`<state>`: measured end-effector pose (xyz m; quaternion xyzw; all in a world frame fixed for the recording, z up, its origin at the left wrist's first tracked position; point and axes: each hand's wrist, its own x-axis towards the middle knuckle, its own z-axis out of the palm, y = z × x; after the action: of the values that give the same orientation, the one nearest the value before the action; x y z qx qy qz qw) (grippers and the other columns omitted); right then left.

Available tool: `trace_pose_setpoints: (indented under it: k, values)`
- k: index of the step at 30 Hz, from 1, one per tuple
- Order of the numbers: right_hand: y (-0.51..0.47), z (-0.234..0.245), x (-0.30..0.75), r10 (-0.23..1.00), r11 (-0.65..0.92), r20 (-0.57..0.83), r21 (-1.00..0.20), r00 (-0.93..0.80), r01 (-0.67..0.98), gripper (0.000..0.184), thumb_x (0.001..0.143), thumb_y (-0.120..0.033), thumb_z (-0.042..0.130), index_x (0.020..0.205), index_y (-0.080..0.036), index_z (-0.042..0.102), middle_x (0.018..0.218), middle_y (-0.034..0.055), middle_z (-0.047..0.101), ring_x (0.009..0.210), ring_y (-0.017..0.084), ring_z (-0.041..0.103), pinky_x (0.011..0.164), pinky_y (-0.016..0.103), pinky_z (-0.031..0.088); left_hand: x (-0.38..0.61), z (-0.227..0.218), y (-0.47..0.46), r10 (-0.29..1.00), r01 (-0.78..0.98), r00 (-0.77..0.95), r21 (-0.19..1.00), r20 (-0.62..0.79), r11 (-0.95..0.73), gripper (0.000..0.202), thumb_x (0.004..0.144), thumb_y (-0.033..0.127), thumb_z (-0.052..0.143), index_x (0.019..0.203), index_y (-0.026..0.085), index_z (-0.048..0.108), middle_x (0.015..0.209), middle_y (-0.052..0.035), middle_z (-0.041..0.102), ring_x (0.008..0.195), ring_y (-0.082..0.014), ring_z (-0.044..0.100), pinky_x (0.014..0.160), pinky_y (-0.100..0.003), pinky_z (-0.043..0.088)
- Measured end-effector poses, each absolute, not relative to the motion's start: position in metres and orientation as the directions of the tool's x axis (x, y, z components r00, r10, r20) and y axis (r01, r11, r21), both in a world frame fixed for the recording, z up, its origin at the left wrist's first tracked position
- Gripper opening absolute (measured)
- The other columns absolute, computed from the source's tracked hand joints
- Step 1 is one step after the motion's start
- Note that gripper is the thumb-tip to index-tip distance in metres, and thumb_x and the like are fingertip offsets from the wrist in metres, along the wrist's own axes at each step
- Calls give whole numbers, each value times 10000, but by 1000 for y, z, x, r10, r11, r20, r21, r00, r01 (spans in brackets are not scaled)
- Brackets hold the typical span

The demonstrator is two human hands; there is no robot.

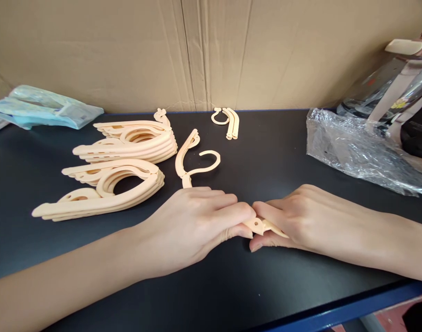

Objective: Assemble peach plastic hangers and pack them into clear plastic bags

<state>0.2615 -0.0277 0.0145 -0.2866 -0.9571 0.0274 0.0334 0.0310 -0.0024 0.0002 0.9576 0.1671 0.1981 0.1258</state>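
Near the middle of the table, my left hand (200,221) and my right hand (297,216) meet, fingertips almost touching. Both are closed on a small cream plastic hanger part (255,225), which shows a round hole at its end and a thin pointed piece reaching into my right hand. Most of it is hidden by my fingers. Just behind my left hand lies a cream folding hanger (182,161) with its hook (216,161) turned right. My left hand covers its lower end, so I cannot tell whether it joins the part I hold.
Two stacks of folded cream hangers (128,150) (142,189) lie to the left. At the back are a loose hook (220,121) and two arm pieces (233,123). A blue-white packet (55,108) sits back left; clear plastic wrap (352,143) lies right, against a transparent container (380,83).
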Motion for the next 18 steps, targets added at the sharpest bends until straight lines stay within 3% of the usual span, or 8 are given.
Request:
trace_pose_setpoints:
  k: [9, 18]
  values:
    - [-26, 9, 259, 515, 849, 95, 82, -852, 523, 458, 1073, -422, 277, 725, -197, 473, 526, -39, 534, 357, 122, 468, 410, 304, 146, 33, 1, -5, 371, 262, 895, 383, 248, -886, 296, 1058, 278, 394, 898, 227, 638, 749, 36, 624, 612, -116, 540, 603, -242, 376]
    - [-28, 10, 261, 515, 828, 141, 172, -846, 533, 480, 1058, -493, 254, 727, -209, 453, 519, -56, 482, 349, 121, 445, 424, 301, 186, 33, 2, -6, 424, 306, 871, 401, 248, -863, 294, 1058, 309, 391, 866, 194, 581, 706, 40, 591, 588, -112, 537, 571, -230, 372]
